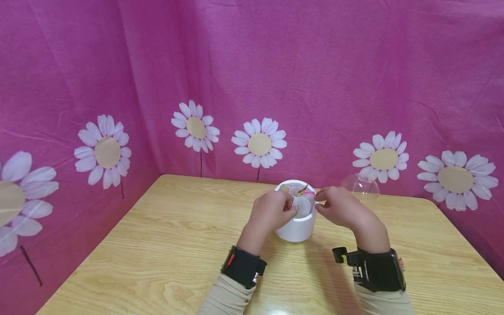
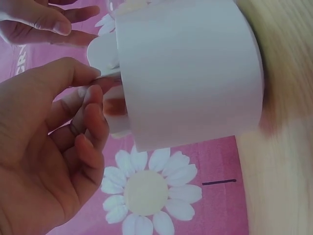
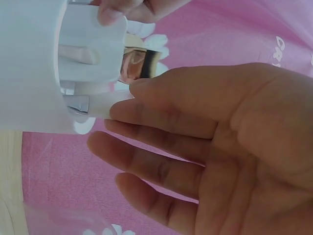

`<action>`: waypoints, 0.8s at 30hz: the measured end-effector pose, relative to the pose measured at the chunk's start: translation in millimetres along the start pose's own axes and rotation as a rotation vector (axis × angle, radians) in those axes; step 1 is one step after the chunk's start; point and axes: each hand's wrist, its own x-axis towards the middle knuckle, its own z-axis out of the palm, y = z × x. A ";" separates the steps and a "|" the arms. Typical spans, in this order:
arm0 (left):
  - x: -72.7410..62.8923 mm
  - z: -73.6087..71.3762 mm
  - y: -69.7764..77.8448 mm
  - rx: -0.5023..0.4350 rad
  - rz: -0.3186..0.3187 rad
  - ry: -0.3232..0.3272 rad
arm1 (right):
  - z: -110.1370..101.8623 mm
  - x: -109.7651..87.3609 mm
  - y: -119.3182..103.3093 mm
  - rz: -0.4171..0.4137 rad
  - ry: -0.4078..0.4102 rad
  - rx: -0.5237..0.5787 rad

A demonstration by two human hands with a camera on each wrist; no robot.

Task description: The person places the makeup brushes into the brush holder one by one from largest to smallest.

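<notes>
A round white makeup brush holder (image 1: 296, 229) with inner dividers stands on the table, its top uncovered. Several brushes stand in it, among them one with a shiny copper-gold ferrule and a dark-banded tip (image 3: 132, 63). My left hand (image 1: 271, 210) is at the holder's near left rim, thumb and fingers pinching the edge of a white divider panel (image 3: 88, 41). At the right rim, my right hand (image 1: 340, 206) holds the pale tip of a makeup brush with a silver ferrule (image 3: 78, 104) between thumb and forefinger; its other fingers are spread. The brush's lower part is hidden inside the holder.
Behind the right hand stands a transparent dome cover (image 1: 360, 186) on the wooden table (image 1: 177, 245). A pink cloth backdrop (image 1: 315, 87) with white daisies rises behind the table and along its left side.
</notes>
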 end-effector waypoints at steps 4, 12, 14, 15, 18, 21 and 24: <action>-1.4 -3.6 -2.0 -0.003 0.010 -0.031 | -3.7 -2.1 -1.2 0.001 -0.007 0.008; -4.7 -17.0 -4.7 -0.028 0.010 -0.128 | -9.1 -4.1 -6.6 -0.028 -0.062 0.047; -5.1 -18.9 -5.3 -0.034 0.008 -0.138 | -9.6 -4.4 -7.7 -0.049 -0.091 0.052; -5.1 -19.6 -5.5 -0.039 0.005 -0.142 | -9.5 -4.4 -8.2 -0.056 -0.105 0.052; -5.2 -21.0 -6.1 -0.060 -0.003 -0.151 | -8.8 -4.7 -9.6 -0.049 -0.142 0.063; -5.3 -22.5 -7.4 -0.084 -0.010 -0.160 | -7.3 -4.9 -9.7 -0.029 -0.149 0.064; -5.6 -25.0 -10.3 -0.107 -0.019 -0.162 | -6.9 -5.7 -8.0 -0.009 -0.141 0.077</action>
